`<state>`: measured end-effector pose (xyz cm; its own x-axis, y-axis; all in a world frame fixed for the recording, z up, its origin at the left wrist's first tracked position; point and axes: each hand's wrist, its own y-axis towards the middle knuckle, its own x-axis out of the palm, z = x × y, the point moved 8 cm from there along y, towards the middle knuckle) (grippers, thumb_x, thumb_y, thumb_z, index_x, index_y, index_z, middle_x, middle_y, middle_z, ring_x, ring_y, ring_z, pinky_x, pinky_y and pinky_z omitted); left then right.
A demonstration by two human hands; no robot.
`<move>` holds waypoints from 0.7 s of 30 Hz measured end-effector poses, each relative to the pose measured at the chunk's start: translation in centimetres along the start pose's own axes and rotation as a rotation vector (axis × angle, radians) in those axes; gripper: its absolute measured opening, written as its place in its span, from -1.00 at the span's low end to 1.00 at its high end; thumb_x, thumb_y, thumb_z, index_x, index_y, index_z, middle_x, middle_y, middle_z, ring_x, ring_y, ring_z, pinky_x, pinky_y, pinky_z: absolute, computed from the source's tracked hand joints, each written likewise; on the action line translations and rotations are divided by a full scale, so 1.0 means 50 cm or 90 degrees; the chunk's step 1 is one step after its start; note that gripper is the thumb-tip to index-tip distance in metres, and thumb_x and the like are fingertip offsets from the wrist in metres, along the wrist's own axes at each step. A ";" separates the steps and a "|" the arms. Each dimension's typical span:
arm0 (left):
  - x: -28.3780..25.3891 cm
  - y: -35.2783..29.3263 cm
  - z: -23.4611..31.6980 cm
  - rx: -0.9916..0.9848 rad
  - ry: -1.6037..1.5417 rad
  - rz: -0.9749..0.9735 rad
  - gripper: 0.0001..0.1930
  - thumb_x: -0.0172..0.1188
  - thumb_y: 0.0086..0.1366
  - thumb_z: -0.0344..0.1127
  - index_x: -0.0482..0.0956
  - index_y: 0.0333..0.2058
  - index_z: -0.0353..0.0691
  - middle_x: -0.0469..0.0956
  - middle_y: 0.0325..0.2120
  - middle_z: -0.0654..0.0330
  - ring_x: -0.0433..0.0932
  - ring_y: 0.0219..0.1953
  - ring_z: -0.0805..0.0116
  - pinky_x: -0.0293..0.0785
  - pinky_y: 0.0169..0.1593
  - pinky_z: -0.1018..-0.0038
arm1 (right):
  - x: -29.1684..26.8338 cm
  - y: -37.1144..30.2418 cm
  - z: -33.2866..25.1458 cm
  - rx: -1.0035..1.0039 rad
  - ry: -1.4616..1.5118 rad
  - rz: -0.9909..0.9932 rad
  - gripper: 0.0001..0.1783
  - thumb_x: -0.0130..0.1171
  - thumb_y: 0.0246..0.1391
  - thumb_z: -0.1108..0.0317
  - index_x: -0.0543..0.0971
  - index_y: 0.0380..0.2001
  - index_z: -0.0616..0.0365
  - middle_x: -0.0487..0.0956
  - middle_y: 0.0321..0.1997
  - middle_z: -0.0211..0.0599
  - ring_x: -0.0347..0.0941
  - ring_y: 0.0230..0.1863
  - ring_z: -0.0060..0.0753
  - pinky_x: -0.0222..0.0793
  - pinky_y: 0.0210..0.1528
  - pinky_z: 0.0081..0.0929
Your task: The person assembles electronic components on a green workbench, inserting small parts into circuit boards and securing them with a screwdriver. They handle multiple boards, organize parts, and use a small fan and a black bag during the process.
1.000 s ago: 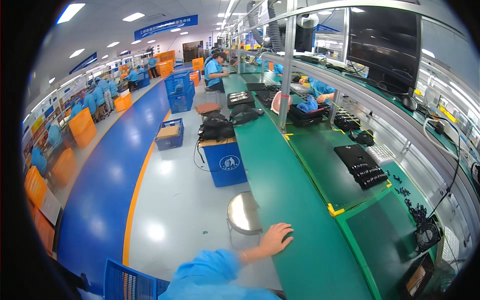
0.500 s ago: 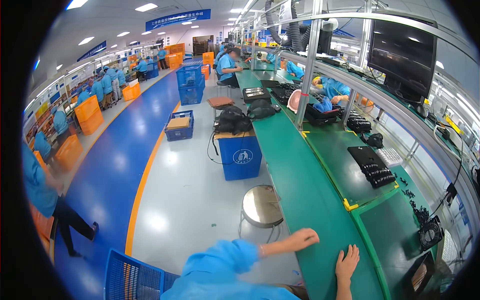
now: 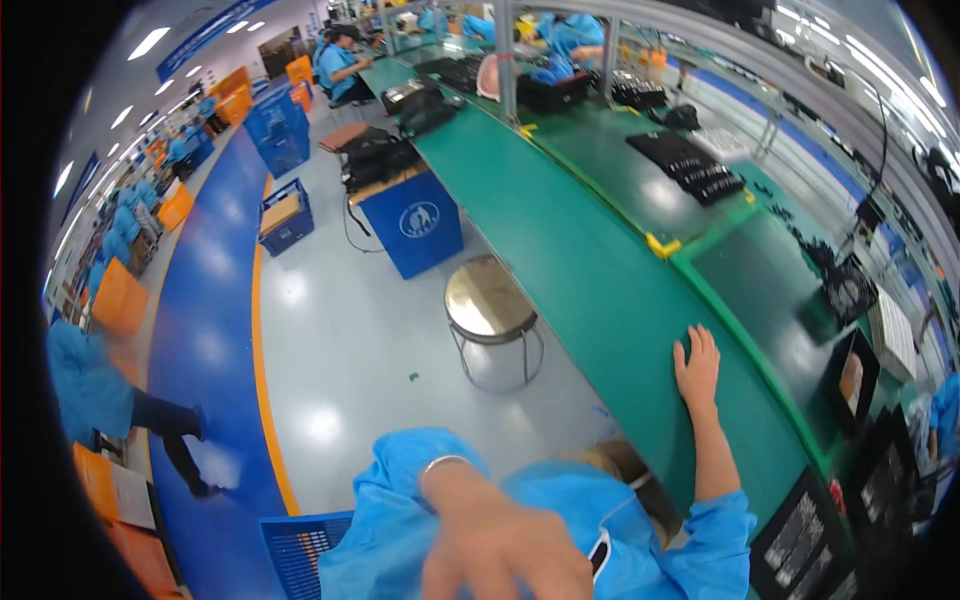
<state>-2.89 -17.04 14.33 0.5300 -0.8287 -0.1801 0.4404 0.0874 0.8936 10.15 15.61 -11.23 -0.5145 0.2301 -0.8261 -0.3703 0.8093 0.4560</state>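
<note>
One touch: right hand (image 3: 698,370) on the worktop (image 3: 600,290)

The worktop lies to the person's right, its long axis running away and toward the left. The right hand, the nearer of the two, rests palm down on it, closer to its right border than its left; the fingers are slightly spread, point away from the body, and grip nothing visible. The left hand (image 3: 510,545) is off the worktop, to its left, close to the lens and blurred; how open it is, or whether it holds anything, one cannot tell. From that hand the worktop lies to the right. Just beside the worktop's left edge stands a stool (image 3: 490,300), with a bin (image 3: 412,220) farther up. Along its right side runs a green strip (image 3: 742,347); beyond that sits a fan (image 3: 850,292).
</note>
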 end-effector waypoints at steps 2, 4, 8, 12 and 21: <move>0.009 0.006 0.001 -0.011 -0.009 0.014 -0.50 0.07 0.18 0.19 0.58 -0.33 -0.20 0.43 -0.05 -0.13 0.51 -0.23 0.09 0.46 -0.25 0.38 | -0.007 0.001 0.010 0.007 -0.013 0.008 -0.53 0.01 0.11 0.19 0.36 0.02 0.25 0.30 0.16 -0.04 0.14 0.23 -0.03 0.02 0.23 -0.12; 0.014 0.020 -0.002 -0.020 -0.064 0.079 -0.53 0.07 0.18 0.17 0.58 -0.33 -0.19 0.45 -0.07 -0.12 0.51 -0.25 0.12 0.46 -0.26 0.40 | -0.012 -0.003 0.016 0.010 -0.023 0.009 -0.53 0.01 0.12 0.18 0.36 0.02 0.25 0.31 0.16 -0.05 0.14 0.23 -0.04 0.03 0.23 -0.12; 0.037 0.005 -0.014 -0.070 -0.202 0.047 -0.59 0.07 0.22 0.09 0.58 -0.33 -0.18 0.47 -0.09 -0.04 0.51 -0.25 0.12 0.46 -0.25 0.39 | -0.008 0.000 0.014 0.015 -0.028 0.011 -0.53 0.01 0.12 0.17 0.36 0.02 0.25 0.32 0.15 -0.06 0.15 0.22 -0.05 0.03 0.23 -0.13; 0.065 -0.092 -0.118 -0.291 -0.334 0.011 -0.72 0.12 0.22 -0.07 0.51 -0.43 -0.18 0.48 -0.34 0.16 0.46 -0.25 0.24 0.40 -0.23 0.35 | -0.006 -0.005 0.017 0.004 -0.022 0.022 -0.53 0.02 0.11 0.17 0.37 0.00 0.25 0.33 0.14 -0.08 0.16 0.22 -0.05 0.03 0.23 -0.12; -0.179 -0.773 -0.564 -0.985 0.496 0.501 -0.63 0.07 0.23 -0.06 0.44 -0.15 -0.23 0.50 -0.38 0.26 0.45 -0.36 0.39 0.41 -0.30 0.44 | -0.001 -0.004 0.006 -0.042 -0.001 0.091 -0.55 0.10 0.02 0.19 0.40 -0.07 0.24 0.36 0.08 -0.03 0.21 0.14 0.00 0.11 0.13 -0.13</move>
<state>-4.21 2.61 -30.18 0.8735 -0.0004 -0.4867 -0.0923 0.9817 -0.1666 10.50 15.59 -11.37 -0.5648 0.3410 -0.7515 -0.3432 0.7311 0.5897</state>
